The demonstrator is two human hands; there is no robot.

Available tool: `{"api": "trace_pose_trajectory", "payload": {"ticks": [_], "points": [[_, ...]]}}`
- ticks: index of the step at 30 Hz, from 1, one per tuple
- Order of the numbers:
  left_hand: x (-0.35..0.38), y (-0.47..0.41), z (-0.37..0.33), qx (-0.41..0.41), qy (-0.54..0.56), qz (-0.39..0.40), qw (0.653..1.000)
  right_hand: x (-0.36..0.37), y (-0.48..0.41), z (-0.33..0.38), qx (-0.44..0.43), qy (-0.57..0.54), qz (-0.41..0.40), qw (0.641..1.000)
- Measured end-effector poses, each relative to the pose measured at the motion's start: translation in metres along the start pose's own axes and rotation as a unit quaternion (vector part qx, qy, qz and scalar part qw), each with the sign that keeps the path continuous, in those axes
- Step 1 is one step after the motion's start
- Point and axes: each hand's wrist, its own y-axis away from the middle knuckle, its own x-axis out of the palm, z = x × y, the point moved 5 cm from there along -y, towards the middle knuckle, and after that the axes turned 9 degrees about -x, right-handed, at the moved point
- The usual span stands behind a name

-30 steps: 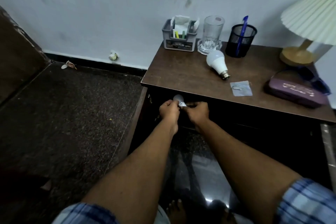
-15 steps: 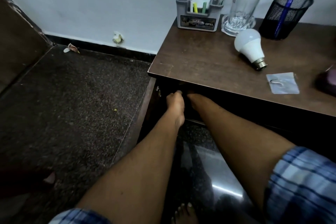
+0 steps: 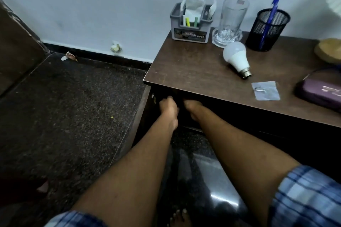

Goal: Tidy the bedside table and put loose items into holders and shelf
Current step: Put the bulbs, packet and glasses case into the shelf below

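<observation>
Both my hands reach into the dark shelf opening under the brown bedside table (image 3: 186, 72). My left hand (image 3: 168, 106) and my right hand (image 3: 191, 107) are partly hidden by the tabletop edge, so their fingers and anything in them cannot be seen. On the tabletop lie a white light bulb (image 3: 237, 59), a small clear packet (image 3: 265, 90) with a metal piece inside and a purple case (image 3: 321, 94). At the back stand a grey holder (image 3: 191, 24) with papers and markers, a clear glass (image 3: 231, 22) and a black mesh cup (image 3: 267, 29) holding a blue pen (image 3: 270, 18).
A lamp base (image 3: 329, 50) sits at the far right, its shade just inside the frame. The wall runs close behind the table. Dark speckled floor lies to the left, with scraps (image 3: 69, 56) by the skirting. My bare foot (image 3: 180, 217) is below the table front.
A second bulb held in both hands in front of the shelf is no longer visible. Both hands have gone deeper under the tabletop, and my head has moved closer and left.
</observation>
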Motion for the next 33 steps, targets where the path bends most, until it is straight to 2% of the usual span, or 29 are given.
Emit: {"api": "trace_pose_trajectory", "payload": {"ticks": [5,8,14,23,28,31,33], "points": [[0.005,0.041,0.005,0.003,-0.047,-0.003,0.999,-0.02,0.039,0.008,-0.034,0.088,-0.081,0.992],[0.002,0.066,0.012,0.005,-0.085,0.002,0.996,-0.028,0.071,0.019,-0.093,0.116,-0.132,0.98],[-0.005,0.115,0.014,0.069,-0.164,0.008,0.984,-0.039,0.13,0.026,-0.178,0.129,-0.142,0.965],[0.042,0.17,-0.012,0.153,-0.147,0.134,0.968,-0.096,0.18,0.083,-0.316,0.083,-0.173,0.929],[0.088,0.17,-0.026,0.176,-0.158,0.157,0.959,-0.147,0.175,0.119,-0.332,0.122,-0.251,0.901],[0.107,0.156,-0.033,0.183,-0.16,0.137,0.96,-0.168,0.163,0.131,-0.314,0.144,-0.288,0.893],[0.116,0.148,-0.04,0.192,-0.159,0.12,0.961,-0.178,0.158,0.136,-0.308,0.183,-0.327,0.875]]}}
